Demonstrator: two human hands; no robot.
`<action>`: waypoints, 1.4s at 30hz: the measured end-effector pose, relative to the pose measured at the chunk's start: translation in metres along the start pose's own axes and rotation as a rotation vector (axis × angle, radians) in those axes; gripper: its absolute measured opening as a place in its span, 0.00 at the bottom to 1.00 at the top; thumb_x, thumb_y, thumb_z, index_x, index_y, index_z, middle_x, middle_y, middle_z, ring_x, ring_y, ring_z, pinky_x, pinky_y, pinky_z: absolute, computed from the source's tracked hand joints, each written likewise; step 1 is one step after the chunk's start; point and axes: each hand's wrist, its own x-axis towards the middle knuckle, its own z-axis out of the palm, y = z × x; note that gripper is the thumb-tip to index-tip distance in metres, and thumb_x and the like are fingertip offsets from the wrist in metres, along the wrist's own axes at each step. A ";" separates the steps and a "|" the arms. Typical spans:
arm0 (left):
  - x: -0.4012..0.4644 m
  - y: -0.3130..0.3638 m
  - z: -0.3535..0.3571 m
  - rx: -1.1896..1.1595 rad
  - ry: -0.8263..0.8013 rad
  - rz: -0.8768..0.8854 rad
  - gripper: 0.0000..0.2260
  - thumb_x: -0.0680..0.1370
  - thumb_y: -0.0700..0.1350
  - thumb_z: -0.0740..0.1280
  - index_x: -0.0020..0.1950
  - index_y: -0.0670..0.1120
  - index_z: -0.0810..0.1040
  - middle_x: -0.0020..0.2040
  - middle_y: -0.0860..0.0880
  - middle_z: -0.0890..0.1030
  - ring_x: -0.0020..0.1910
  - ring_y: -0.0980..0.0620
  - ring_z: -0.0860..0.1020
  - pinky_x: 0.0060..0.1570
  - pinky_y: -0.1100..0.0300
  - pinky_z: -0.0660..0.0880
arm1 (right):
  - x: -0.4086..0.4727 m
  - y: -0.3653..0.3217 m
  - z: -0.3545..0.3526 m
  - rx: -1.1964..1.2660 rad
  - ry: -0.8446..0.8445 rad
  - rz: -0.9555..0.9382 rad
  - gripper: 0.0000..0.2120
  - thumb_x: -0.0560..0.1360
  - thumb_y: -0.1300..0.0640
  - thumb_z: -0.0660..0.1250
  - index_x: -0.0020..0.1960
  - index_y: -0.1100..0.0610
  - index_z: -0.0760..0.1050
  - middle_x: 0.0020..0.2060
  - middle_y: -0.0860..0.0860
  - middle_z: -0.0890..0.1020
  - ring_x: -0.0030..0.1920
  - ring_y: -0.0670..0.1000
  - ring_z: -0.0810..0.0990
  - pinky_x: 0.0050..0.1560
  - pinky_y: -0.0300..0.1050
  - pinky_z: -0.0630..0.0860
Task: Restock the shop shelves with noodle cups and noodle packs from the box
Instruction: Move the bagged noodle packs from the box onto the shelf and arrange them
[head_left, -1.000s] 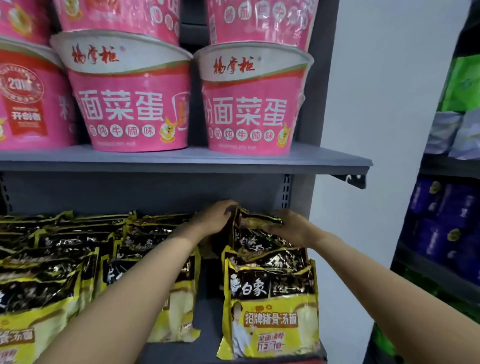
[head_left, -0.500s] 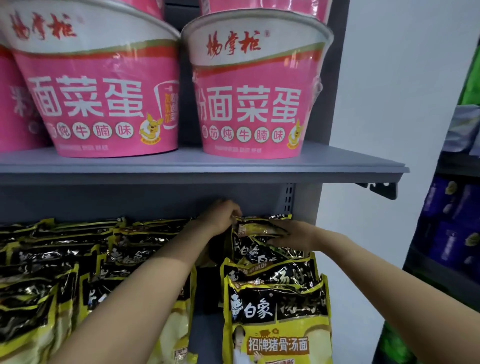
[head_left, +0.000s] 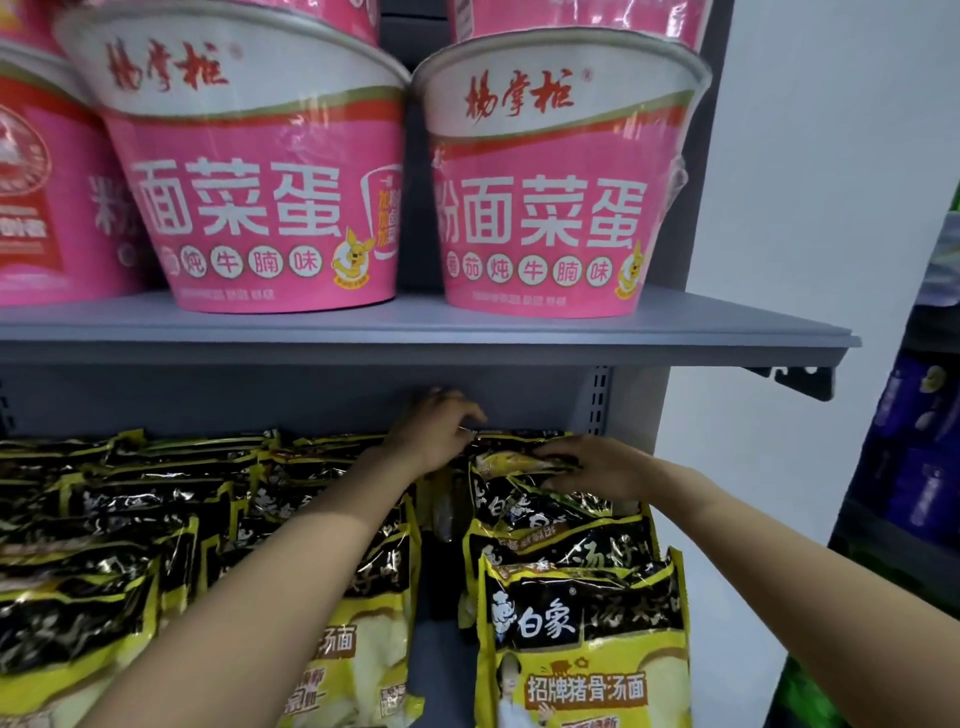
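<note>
Head view of a two-tier grey shop shelf. On the upper shelf (head_left: 727, 332) stand large pink noodle cups (head_left: 550, 182), side by side in a row, with further cups stacked on top of them. On the lower shelf (head_left: 441, 649) yellow-and-black noodle packs (head_left: 582, 649) stand upright in rows running from near to far; the rightmost row sits just beside the shelf's right upright, and a narrow gap of bare shelf separates it from the next row to the left.

Both arms reach to the far end of the rightmost row. The left hand (head_left: 436, 431) has its fingers curled downward over the far left corner of the row; whether it grips a pack there cannot be told. The right hand (head_left: 592, 467) lies on the rearmost pack (head_left: 514, 462), which is tilted rather than upright, with the fingers bent over its top edge and holding it.

At the far right, beyond a white wall (head_left: 805, 182), a second shelving unit carries blurred purple and green goods (head_left: 924, 467).
</note>
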 end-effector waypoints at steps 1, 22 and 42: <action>-0.004 0.003 0.000 -0.045 -0.006 0.029 0.11 0.78 0.40 0.64 0.60 0.46 0.78 0.61 0.47 0.76 0.62 0.49 0.71 0.60 0.60 0.65 | -0.001 0.000 0.000 -0.004 0.000 0.006 0.25 0.77 0.48 0.63 0.72 0.51 0.64 0.70 0.50 0.68 0.69 0.50 0.68 0.65 0.41 0.63; -0.011 -0.002 -0.005 -0.346 -0.087 -0.259 0.10 0.78 0.37 0.64 0.58 0.36 0.77 0.55 0.37 0.79 0.50 0.40 0.80 0.49 0.52 0.79 | -0.010 0.004 -0.010 0.071 -0.036 0.158 0.28 0.72 0.59 0.71 0.70 0.56 0.67 0.66 0.56 0.73 0.67 0.55 0.71 0.66 0.51 0.69; -0.008 0.002 -0.003 -0.418 0.007 -0.223 0.10 0.79 0.36 0.60 0.58 0.37 0.77 0.58 0.39 0.78 0.52 0.43 0.80 0.56 0.54 0.76 | -0.005 -0.005 -0.004 -0.058 -0.117 0.188 0.27 0.77 0.58 0.61 0.75 0.54 0.58 0.74 0.54 0.59 0.73 0.55 0.60 0.69 0.47 0.61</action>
